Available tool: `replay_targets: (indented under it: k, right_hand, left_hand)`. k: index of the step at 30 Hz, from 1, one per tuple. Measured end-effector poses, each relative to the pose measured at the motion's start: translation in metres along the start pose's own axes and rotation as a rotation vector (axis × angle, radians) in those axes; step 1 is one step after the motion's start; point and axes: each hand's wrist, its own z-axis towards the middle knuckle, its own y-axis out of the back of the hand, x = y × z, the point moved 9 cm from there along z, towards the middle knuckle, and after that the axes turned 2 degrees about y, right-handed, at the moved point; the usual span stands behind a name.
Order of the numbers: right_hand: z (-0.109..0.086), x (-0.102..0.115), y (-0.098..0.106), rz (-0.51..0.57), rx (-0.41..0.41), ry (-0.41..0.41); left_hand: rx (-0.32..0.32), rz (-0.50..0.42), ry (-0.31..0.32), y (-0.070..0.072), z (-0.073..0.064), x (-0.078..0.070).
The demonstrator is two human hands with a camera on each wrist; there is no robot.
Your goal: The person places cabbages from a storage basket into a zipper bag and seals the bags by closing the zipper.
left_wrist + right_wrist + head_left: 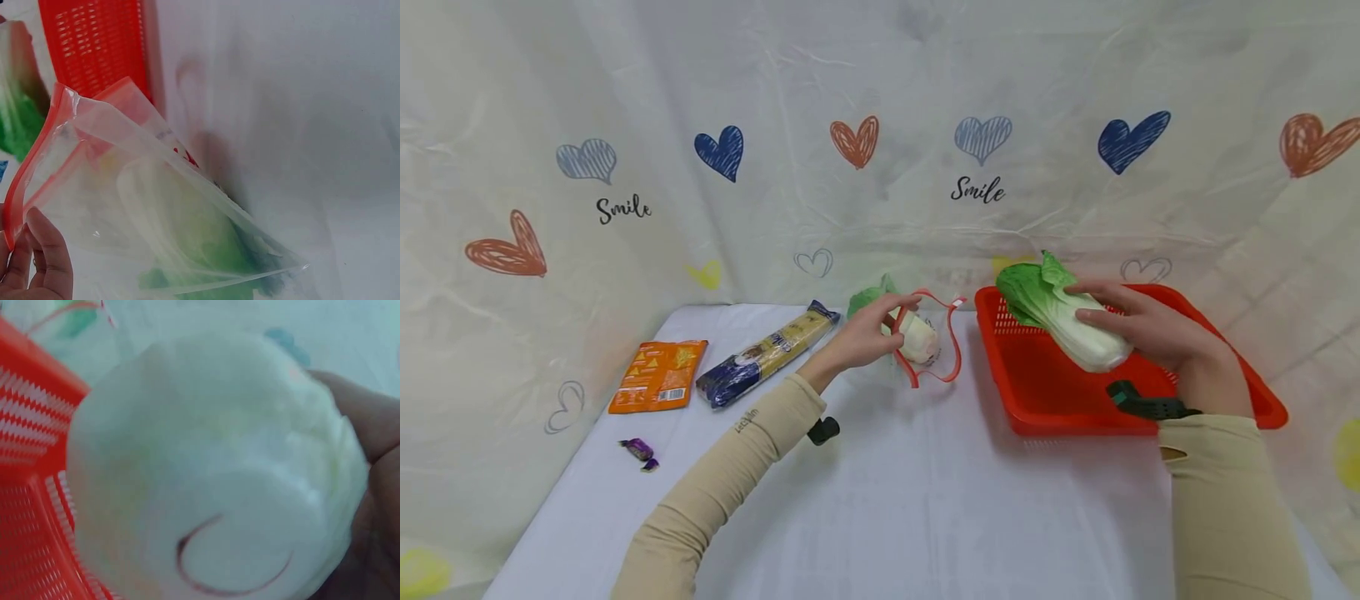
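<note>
My left hand (867,332) pinches the red-edged mouth of a clear zip bag (40,150), which gapes wide. A Chinese cabbage (178,212) shows through the plastic and looks to be inside the bag, its green leaves toward the bottom. In the head view this cabbage (919,340) is partly hidden by the left hand. My right hand (1165,329) grips another Chinese cabbage (1075,325) by its white stalk, tilted with leaves up and left, above the red basket (1022,421). The pale base of that cabbage (219,444) fills most of the right wrist view.
On the table's left side lie an orange snack packet (658,377), a long blue-and-gold package (767,354) and a purple-wrapped candy (639,450). A white cloth printed with hearts hangs behind the table (925,500).
</note>
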Motion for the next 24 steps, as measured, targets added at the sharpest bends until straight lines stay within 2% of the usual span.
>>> replay_targets:
  k: [3, 8, 11, 15, 19, 22, 24]
  right_hand:
    - [0.001, 0.017, -0.015, 0.052, 0.033, 0.073]
    - [0.005, 0.032, -0.044, 0.121, 0.177, 0.179]
    - [0.008, 0.036, -0.062, 0.11, 0.273, 0.236]
    - [0.016, 0.039, -0.083, 0.059, 0.345, 0.3]
    - [0.025, 0.039, -0.098, -0.043, 0.351, 0.287]
    - [0.03, 0.038, -0.105, -0.09, 0.354, 0.255]
    - [0.032, 0.04, -0.107, -0.107, 0.363, 0.261]
  left_hand:
    - [0.003, -0.008, -0.007, 0.001, 0.0, -0.001]
    - [0.014, -0.041, -0.006, 0.002, -0.001, 0.0]
    - [0.018, -0.05, -0.003, 0.002, -0.001, 0.002]
    - [0.029, -0.046, -0.012, 0.001, -0.002, 0.001]
    - [0.033, -0.039, -0.013, 0.002, -0.002, 0.0]
    - [0.033, -0.04, -0.009, 0.003, -0.002, 0.001]
    - [0.031, -0.04, -0.01, 0.003, -0.002, 0.0]
